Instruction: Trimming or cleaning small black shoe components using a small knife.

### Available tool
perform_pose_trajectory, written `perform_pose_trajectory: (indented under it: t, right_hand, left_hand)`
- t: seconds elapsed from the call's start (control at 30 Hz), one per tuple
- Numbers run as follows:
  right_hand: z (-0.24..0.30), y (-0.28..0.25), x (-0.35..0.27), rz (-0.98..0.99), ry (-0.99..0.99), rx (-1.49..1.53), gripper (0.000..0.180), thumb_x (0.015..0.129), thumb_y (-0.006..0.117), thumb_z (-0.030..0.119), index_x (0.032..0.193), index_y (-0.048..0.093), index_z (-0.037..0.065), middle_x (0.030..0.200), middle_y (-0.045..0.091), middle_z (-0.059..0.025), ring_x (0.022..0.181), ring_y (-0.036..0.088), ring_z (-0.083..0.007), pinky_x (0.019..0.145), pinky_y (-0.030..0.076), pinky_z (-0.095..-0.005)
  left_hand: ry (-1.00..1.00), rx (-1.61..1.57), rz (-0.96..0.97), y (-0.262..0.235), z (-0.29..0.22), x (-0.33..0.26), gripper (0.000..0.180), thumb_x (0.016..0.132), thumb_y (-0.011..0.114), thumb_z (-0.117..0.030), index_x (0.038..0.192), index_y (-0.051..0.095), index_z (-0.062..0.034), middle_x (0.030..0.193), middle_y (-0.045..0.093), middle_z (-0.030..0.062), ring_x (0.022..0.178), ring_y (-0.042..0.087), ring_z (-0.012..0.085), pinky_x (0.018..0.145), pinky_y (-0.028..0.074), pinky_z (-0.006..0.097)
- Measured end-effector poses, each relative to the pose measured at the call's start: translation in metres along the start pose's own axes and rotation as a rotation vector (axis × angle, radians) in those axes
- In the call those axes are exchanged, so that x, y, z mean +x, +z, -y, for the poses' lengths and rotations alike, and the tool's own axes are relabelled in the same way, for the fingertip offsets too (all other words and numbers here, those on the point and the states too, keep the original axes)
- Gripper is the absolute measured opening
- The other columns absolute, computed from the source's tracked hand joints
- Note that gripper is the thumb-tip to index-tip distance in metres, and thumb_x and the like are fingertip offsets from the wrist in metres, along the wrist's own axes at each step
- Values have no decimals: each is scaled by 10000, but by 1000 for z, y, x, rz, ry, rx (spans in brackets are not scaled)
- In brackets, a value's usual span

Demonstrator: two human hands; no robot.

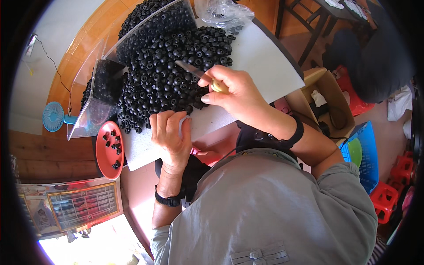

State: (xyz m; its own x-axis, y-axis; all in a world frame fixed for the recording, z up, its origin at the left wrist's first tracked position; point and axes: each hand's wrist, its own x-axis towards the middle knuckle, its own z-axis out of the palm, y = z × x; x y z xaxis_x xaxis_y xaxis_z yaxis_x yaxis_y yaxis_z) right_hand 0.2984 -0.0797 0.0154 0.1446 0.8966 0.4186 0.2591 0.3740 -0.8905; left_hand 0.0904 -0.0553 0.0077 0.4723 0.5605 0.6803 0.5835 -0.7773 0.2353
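Observation:
A large heap of small black round pieces with holes (163,75) covers much of the white tabletop. My right hand (236,90) grips a small knife (218,86) by its pale yellow handle. The knife's blade points up and left over the heap. At the heap's near edge, my left hand (172,134) has its fingers bent and drawn together, thumb close to the index finger. One black piece shows right by those fingertips; whether they hold it or anything else is hidden.
Clear plastic panels (88,104) border the heap at the left and back. A red plate (110,152) with several black pieces sits at the table's left edge, near a blue fan (54,116). A clear bag (225,15) lies behind. A cardboard box (316,84) stands right.

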Motion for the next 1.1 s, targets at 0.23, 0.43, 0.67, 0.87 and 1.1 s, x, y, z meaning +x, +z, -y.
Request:
perform_pose_trajectory:
  t: [0.23, 0.43, 0.67, 0.87, 1.1]
  right_hand:
    - [12, -31, -5, 101, 225, 86, 211, 891, 769, 129, 1025, 657, 10, 785, 567, 31, 696, 512, -37, 619, 424, -223]
    - [18, -31, -12, 42, 268, 245, 302, 917, 758, 328, 916, 657, 43, 676, 500, 45, 613, 431, -56, 546, 343, -244]
    - [19, -54, -21, 171, 185, 25, 239, 967, 699, 239, 984, 652, 5, 818, 611, -4, 707, 520, -66, 625, 437, -255]
    - [7, -66, -21, 66, -300, -535, 278, 913, 726, 334, 989, 674, 72, 673, 590, -51, 608, 575, -216, 535, 438, -351]
    - [9, -62, -32, 264, -400, -1132, 290, 879, 724, 312, 1149, 672, 219, 987, 500, -34, 919, 577, -213, 663, 538, -348]
  left_hand:
    - [-58, 58, -49, -11, 9, -12, 228, 751, 779, 4, 958, 697, -43, 922, 612, 114, 870, 565, 309, 770, 474, 408]
    - [26, 125, 70, -4, -4, 16, 265, 734, 797, -34, 983, 707, -37, 954, 585, 111, 906, 538, 308, 761, 480, 404]
    - [95, 93, 153, -3, -6, 18, 267, 724, 766, 0, 980, 690, -19, 970, 582, 110, 908, 549, 311, 753, 501, 412]
    - [50, 139, 160, 3, -11, 19, 270, 714, 757, 9, 968, 670, -20, 969, 586, 108, 906, 557, 312, 744, 503, 415]
    - [74, 79, 124, 4, -15, 13, 235, 720, 752, 14, 931, 657, -27, 957, 600, 99, 893, 574, 303, 700, 512, 403]
